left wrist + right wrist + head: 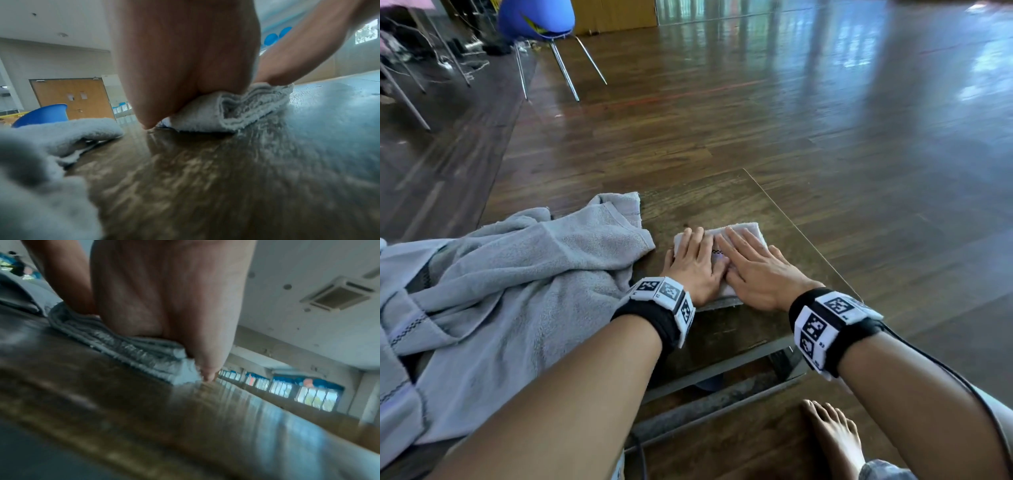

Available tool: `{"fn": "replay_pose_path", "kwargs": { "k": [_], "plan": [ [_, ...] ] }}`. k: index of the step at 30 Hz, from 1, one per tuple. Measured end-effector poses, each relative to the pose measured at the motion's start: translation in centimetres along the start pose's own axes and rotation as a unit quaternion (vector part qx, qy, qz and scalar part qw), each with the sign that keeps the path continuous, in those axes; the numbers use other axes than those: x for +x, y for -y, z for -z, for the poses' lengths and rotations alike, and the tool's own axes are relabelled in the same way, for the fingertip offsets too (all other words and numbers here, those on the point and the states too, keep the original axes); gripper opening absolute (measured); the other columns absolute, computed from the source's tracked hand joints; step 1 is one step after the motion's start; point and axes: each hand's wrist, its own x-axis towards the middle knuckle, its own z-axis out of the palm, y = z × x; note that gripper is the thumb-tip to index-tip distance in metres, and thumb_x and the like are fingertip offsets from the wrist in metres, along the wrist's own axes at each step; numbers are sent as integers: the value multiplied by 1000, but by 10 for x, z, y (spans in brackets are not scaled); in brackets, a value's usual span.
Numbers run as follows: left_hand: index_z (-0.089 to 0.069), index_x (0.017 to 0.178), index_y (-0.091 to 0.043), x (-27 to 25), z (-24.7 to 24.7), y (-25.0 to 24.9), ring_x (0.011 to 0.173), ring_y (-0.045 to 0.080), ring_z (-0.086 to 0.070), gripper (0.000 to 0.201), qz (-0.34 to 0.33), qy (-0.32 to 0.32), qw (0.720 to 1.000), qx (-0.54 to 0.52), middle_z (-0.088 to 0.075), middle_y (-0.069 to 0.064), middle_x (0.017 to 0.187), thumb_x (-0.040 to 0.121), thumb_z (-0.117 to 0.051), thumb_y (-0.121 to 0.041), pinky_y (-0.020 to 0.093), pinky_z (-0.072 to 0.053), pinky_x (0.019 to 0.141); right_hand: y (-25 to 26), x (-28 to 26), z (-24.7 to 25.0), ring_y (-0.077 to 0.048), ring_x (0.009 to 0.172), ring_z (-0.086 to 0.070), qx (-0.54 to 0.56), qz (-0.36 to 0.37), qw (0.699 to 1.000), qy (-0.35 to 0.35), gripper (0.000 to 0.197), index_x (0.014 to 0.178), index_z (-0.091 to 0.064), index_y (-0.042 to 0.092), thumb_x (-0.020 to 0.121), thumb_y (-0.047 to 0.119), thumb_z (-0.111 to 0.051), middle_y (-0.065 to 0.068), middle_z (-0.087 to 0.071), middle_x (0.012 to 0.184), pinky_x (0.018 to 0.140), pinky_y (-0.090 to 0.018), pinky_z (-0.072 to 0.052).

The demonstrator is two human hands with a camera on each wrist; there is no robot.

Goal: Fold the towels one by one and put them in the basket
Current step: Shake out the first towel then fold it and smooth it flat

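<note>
A small pale grey towel (pixel 743 229), folded into a thick stack of layers, lies on the wooden table (pixel 722 198). My left hand (pixel 693 260) and right hand (pixel 753 265) lie flat on top of it side by side, fingers straight, pressing it down. The left wrist view shows the folded towel (pixel 236 112) squashed under my left hand (pixel 185 65). From the right wrist, the stacked edges of the towel (pixel 131 348) show beneath my right hand (pixel 170 305). No basket is in view.
A heap of loose grey towels (pixel 500 291) covers the table's left part, close to my left wrist. The table's right edge (pixel 808 240) runs just right of my right hand. A blue chair (pixel 536 20) stands far back on the wooden floor. My bare foot (pixel 835 438) is below the table.
</note>
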Motion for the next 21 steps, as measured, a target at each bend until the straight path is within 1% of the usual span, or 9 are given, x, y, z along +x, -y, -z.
{"fn": "replay_pose_path", "kwargs": {
  "k": [2,6,9,11,14,18,21],
  "plan": [
    [5,159,-22,3,1,2,151,12,20,65,9,8,1000,12,19,-6,165,104,-17,-51,47,6,122,1,1,-1,-6,153,20,4,-20,1000,-6,66,161,6,33,102,45,-22,15,16,168,125,-50,4],
    [9,157,-31,7,0,8,150,9,22,63,21,21,999,27,24,-10,163,103,-12,-54,48,9,122,4,2,0,-6,153,19,11,-45,999,-17,74,162,6,27,99,54,-22,13,16,168,125,-53,7],
    [11,157,-28,9,-2,8,150,8,21,64,35,5,999,40,22,-10,164,103,-12,-53,45,13,122,4,1,2,-5,153,18,24,-60,998,-21,84,162,6,24,95,66,-21,12,15,169,124,-54,7],
    [12,158,-25,11,-4,8,150,8,21,68,49,-7,998,40,21,-10,164,102,-13,-54,44,15,121,-2,0,6,-8,154,15,32,-83,996,-16,94,161,8,26,89,77,-23,14,16,168,124,-54,6],
    [15,157,-23,11,-4,8,149,8,22,74,63,-4,997,35,23,-9,164,100,-15,-59,43,15,122,-12,-3,11,-10,156,9,29,-102,994,-1,108,161,11,30,78,90,-24,17,16,167,123,-57,8],
    [14,157,-23,12,-2,10,150,8,22,77,64,-1,998,27,23,-10,164,99,-19,-61,45,14,122,-15,-4,10,-7,155,9,19,-100,995,-4,118,160,13,32,68,98,-19,20,17,167,122,-59,10],
    [15,157,-25,15,0,12,149,6,24,77,63,12,998,25,25,-11,163,99,-20,-62,47,15,121,-16,-3,7,-7,155,10,18,-99,995,-8,121,160,13,31,66,100,-18,19,17,167,122,-59,10]
  ]
}}
